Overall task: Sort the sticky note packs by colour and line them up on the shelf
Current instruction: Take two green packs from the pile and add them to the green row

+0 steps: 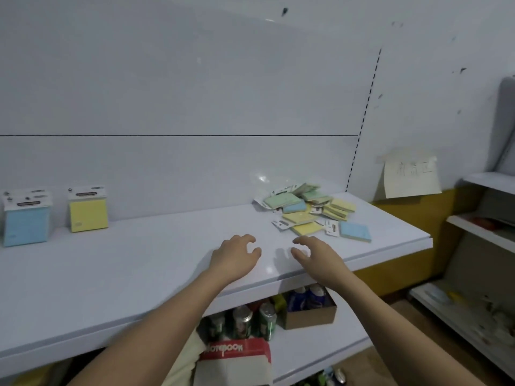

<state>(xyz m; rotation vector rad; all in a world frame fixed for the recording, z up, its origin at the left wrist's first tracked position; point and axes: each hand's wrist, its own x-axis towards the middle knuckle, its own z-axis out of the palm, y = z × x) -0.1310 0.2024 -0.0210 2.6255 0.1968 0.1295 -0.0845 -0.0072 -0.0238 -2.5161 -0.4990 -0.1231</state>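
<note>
Lying jumbled (pastel) sticky note packs.

Single head-worn view, wide-angle, edges bowed by the lens. Looks forward and down from standing height, facing a white shelf and the pale wall panel behind it. Both forearms enter from the bottom edge, left hand and right hand sitting near frame centre, close to the lens. Shelf surface fills the middle band, running left to right; its far right end sits mid-distance. Lower shelf shows beneath, at the bottom of frame. Right margin catches a second shelving unit, seen obliquely. No second view to overlap.
</note>
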